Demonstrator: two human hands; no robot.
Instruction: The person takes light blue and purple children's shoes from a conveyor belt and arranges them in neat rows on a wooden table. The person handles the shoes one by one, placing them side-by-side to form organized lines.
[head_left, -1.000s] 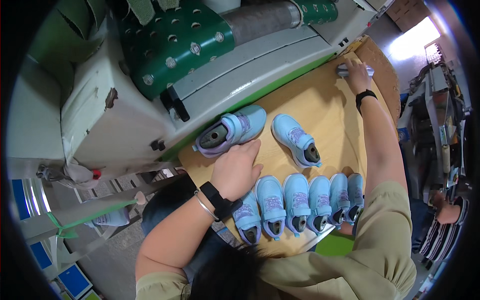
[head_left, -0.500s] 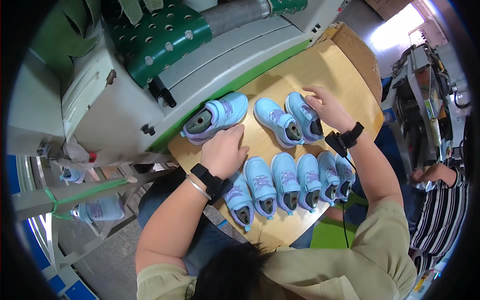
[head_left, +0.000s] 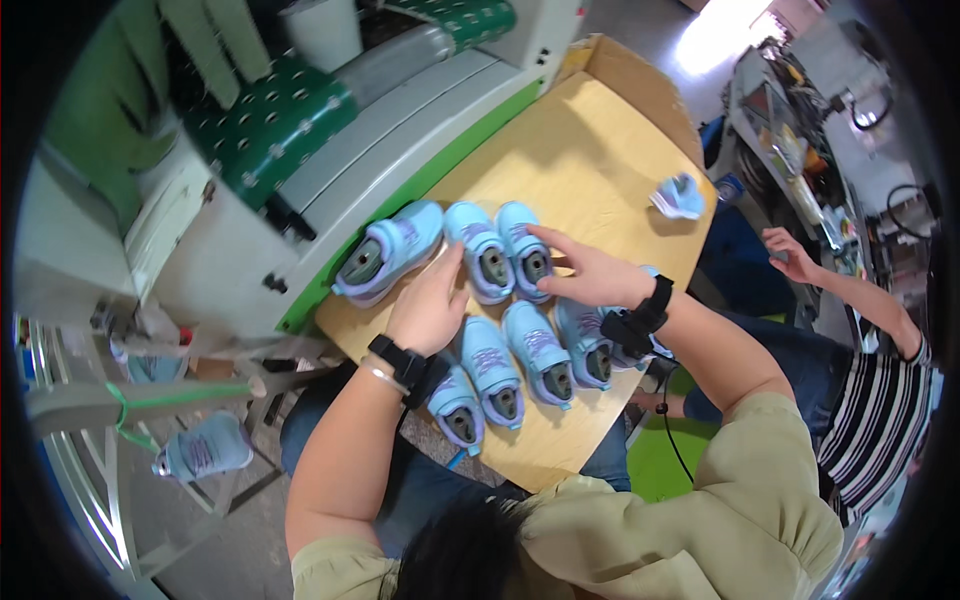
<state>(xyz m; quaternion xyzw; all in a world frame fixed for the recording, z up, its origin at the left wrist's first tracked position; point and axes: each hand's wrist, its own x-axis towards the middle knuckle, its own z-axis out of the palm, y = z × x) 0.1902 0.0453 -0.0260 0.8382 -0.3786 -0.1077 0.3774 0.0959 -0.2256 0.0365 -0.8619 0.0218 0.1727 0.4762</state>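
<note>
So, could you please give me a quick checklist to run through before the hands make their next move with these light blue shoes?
1. Left hand placed: ok, flat against the back-row shoes, between the tipped shoe and the middle shoe.
2. Right hand placed: ok, fingers on the right back-row shoe.
3. Grip closed on a shoe: not ok, both hands lie open.
4. Back row upright: not ok, the tipped shoe leans on its side.
5. Front row lined up: ok, side by side on the wooden table.
6. Loose shoe near the far edge: cannot tell how it lies.
</note>
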